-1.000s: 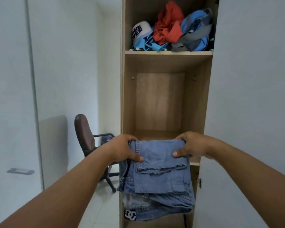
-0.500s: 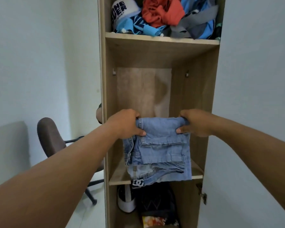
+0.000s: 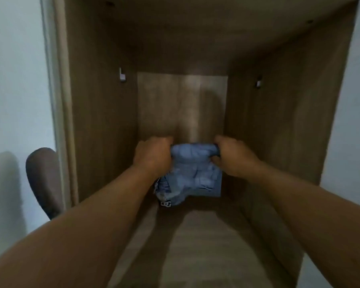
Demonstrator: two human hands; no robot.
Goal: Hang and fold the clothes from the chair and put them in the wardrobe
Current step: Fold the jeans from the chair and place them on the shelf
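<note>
Folded jeans [image 3: 192, 173] at frame centre, deep inside the wardrobe [image 3: 104, 125] compartment, near its back panel: light blue denim, bunched into a thick rumpled bundle, with a dark label bearing white marks at the lower-left corner; whether it rests on the shelf board cannot be told. Left hand [image 3: 152, 155] grips the bundle's upper-left edge, right hand [image 3: 232, 157] grips the upper-right edge, fingers curled into the cloth, hands apart with denim between. Brown chair [image 3: 43, 181] back shows at left of frame, outside the wardrobe.
</note>
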